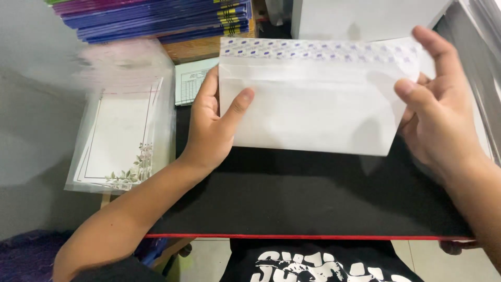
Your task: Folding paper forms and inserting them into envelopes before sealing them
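I hold a white envelope (313,104) above a black table (302,203), its flap open at the top with a patterned inner strip. My left hand (211,122) grips the envelope's left edge, thumb across the front. At the right edge my right hand (436,109) pinches it, index finger raised over the upper corner.
A clear plastic pack of bordered floral stationery paper (122,138) lies at the left. A stack of blue and purple notebooks (156,18) sits at the back left, on a wooden block. A printed sheet (190,81) lies behind my left hand. White paper (360,18) stands at the back.
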